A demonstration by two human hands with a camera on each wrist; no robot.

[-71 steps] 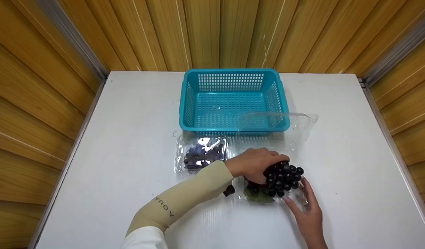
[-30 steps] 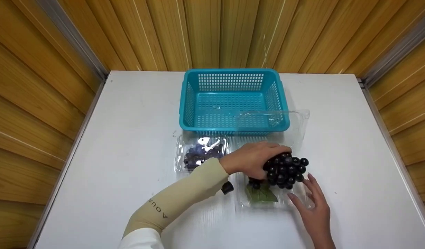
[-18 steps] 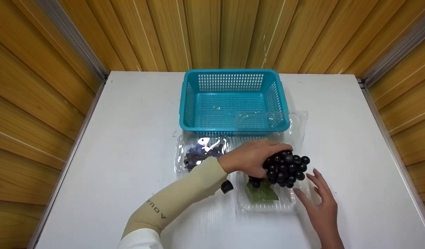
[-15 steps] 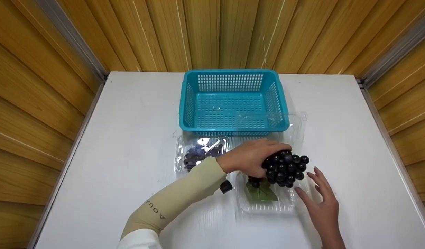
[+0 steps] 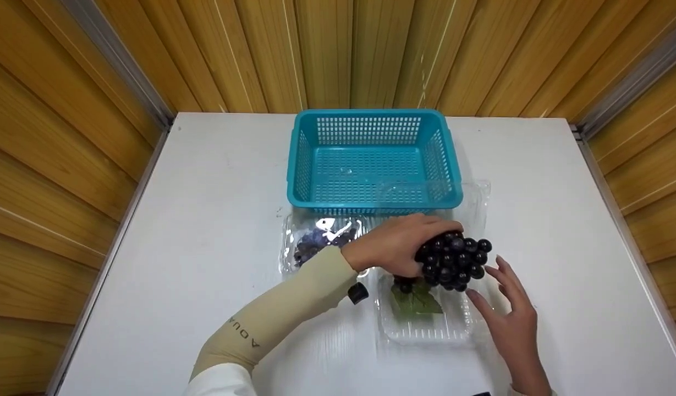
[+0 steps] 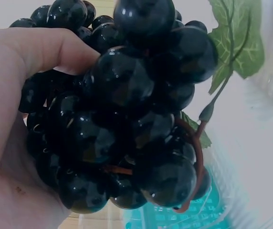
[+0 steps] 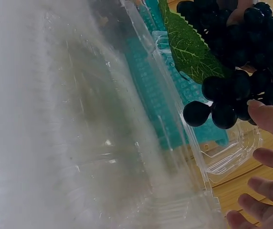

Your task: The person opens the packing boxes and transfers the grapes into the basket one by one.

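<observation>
Black grapes (image 5: pixel 452 261), gripped in the left hand (image 5: pixel 398 242) above the clear container (image 5: pixel 426 333), seem mid-unpacking; right hand (image 5: pixel 511 322) loose, fingers apart. Next likely needs carrying toward the basket (image 5: pixel 332 205) behind that container.

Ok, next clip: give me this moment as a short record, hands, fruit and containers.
Left hand: grips dark grape bunch
Right hand: fingers spread beside the bunch; contact unclear
Leaf: green, on the bunch's stem
Open box: clear plastic, below the bunch, lid back
Second box: clear, looks closed, dark fruit inside
Basket: teal, behind both boxes
</observation>
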